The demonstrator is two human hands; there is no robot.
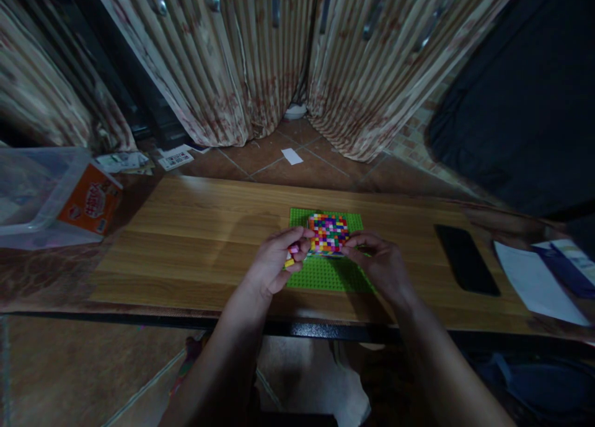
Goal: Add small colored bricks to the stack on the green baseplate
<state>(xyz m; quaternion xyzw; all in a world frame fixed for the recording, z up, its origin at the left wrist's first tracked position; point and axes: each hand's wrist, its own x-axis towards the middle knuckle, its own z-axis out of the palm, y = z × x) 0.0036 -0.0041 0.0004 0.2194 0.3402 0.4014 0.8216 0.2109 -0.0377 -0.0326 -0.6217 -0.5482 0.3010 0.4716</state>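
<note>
A green studded baseplate [332, 277] lies on the wooden table. On its upper middle stands a block of small multicoloured toy bricks [328, 233]. My left hand [281, 256] is at the left side of that block, its fingers curled around several loose toy bricks. A pink brick [293, 250] and a yellow brick [289, 263] show in its palm. At the block's lower right corner is my right hand [376, 259], thumb and forefinger pinched together against the edge. Whatever lies between those fingertips is too small to make out.
A black phone [467, 259] rests on the table [195, 241] to the right, with white paper [539, 281] beyond it. On the left stands a clear plastic bin [41, 198] with an orange label. Striped curtains [260, 61] hang behind the table.
</note>
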